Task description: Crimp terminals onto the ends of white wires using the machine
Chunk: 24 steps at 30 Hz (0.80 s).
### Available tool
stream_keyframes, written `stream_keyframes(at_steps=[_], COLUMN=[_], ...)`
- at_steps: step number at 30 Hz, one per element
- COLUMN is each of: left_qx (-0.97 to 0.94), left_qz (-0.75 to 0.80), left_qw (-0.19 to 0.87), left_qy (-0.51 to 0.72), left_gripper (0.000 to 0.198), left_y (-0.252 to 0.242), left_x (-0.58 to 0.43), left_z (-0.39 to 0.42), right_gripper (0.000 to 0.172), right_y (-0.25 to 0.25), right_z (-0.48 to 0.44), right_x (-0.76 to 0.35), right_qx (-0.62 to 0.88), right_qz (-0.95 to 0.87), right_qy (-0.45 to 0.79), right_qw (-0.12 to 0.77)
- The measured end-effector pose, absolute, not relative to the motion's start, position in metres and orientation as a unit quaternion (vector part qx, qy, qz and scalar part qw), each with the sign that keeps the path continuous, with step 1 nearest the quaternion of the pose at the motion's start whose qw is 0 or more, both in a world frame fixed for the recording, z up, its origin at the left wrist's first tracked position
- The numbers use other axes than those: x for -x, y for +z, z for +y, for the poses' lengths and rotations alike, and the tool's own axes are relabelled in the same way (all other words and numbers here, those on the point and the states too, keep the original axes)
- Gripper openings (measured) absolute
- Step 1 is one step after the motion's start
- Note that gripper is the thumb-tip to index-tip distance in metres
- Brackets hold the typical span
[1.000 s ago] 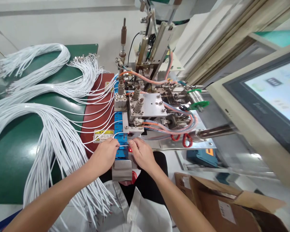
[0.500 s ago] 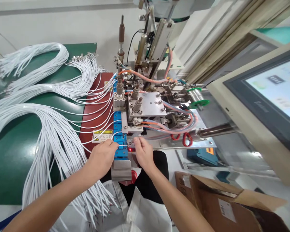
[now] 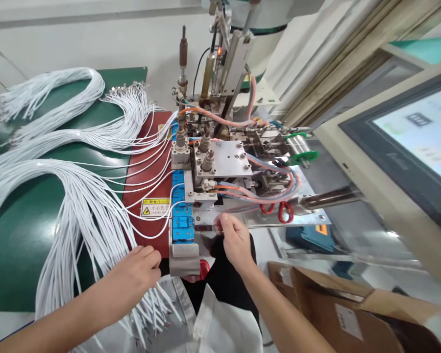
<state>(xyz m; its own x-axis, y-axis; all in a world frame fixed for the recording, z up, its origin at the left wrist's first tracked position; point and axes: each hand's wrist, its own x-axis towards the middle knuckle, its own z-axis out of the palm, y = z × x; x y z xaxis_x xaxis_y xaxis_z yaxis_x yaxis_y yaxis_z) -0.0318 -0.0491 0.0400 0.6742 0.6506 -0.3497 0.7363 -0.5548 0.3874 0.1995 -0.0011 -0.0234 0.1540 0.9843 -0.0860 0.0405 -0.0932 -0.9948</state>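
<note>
My left hand [image 3: 137,272] hovers with curled fingers over the near ends of a big bundle of white wires [image 3: 77,196], just left of a small metal block. Whether it grips a wire I cannot make out. My right hand [image 3: 234,240] is pinched shut beside the machine's steel base plate [image 3: 264,218], right of a column of blue clamps [image 3: 182,211]. Single white wires run from the clamps leftward across a red plate [image 3: 147,181].
A pneumatic machine [image 3: 220,162] with orange hoses stands behind the clamps. A touchscreen panel [image 3: 407,142] rises at the right. An open cardboard box [image 3: 349,304] lies at the lower right. The wire bundles rest on a green mat [image 3: 18,230].
Both hands have left the blue clamps. My left hand drew back toward me to the wire ends. My right hand shifted right along the base plate. A new wire sits in a clamp.
</note>
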Motion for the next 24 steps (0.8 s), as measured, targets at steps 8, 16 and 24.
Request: stream_keyframes(at_steps=[8, 16, 24], left_qx=[-0.782, -0.737, -0.562], left_qz=[0.462, 0.519, 0.551], left_qw=[0.411, 0.380, 0.536], left_qy=[0.074, 0.206, 0.305], left_gripper=[0.015, 0.025, 0.027], left_y=[0.047, 0.032, 0.021], left_x=[0.004, -0.029, -0.047], left_z=[-0.035, -0.028, -0.025], right_gripper=[0.039, 0.010, 0.010], right_y=[-0.017, -0.009, -0.002], right_z=[-0.022, -0.033, -0.027], right_x=[-0.197, -0.199, -0.188], right_qx=[0.468, 0.459, 0.478], right_qz=[-0.447, -0.459, -0.449], right_qy=[0.554, 0.541, 0.528], right_qw=[0.524, 0.535, 0.539])
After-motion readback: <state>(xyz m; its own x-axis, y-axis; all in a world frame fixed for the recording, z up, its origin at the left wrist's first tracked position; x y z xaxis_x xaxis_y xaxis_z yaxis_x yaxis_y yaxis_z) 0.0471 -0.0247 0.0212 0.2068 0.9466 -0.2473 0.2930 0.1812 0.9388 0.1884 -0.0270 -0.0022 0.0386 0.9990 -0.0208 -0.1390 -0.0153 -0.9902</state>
